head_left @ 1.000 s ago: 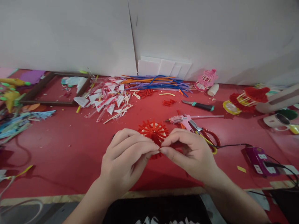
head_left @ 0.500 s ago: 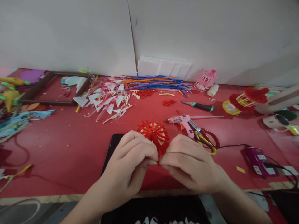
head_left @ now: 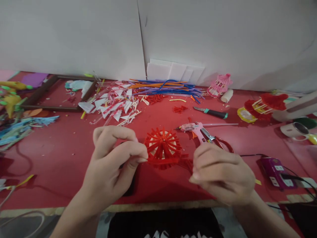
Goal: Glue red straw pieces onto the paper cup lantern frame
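A round red fuzzy piece with spokes (head_left: 163, 140) over a pale disc lies on the red table in front of me. My left hand (head_left: 121, 155) pinches the left end of a red fuzzy strip (head_left: 163, 161), which stretches across the near side of the round piece. To the right, my right hand (head_left: 215, 172) is closed, with red fuzzy strands beside its fingertips; its grip is partly hidden. A dark flat object lies partly under my left hand.
Behind are a pink glue gun (head_left: 196, 130), red-handled scissors (head_left: 224, 143), a cutter (head_left: 210, 112), coloured stems (head_left: 168, 88) and scraps (head_left: 111, 104). A purple power box (head_left: 277, 173) with cables sits right.
My hands have moved apart, left hand leftward and right hand rightward. The round red piece is now more exposed, and a red strip shows across its near side.
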